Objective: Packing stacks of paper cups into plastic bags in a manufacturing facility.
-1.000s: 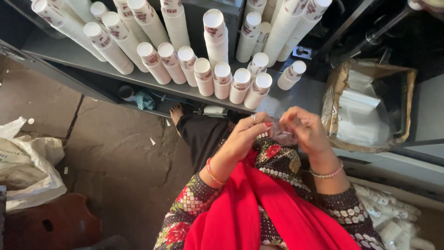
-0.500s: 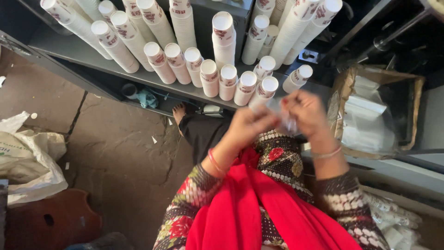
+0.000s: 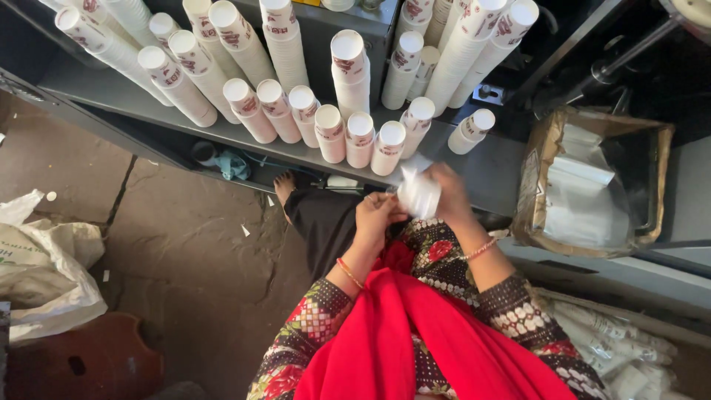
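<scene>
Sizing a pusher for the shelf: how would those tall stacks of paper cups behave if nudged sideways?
The stacks of paper cups are tall and narrow, leaning on the grey shelf, so probably apt to topple or roll. Thin paper suggests light and easily crushed. Nested cups may slide apart.

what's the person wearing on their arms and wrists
Both arms have dark patterned sleeves ending below the elbow: the left sleeve shows red and white checks with red flowers, the right sleeve small pale dots. The left hand has an orange-red bangle at its wrist and a ring; the right hand wears a beaded bracelet.
</scene>
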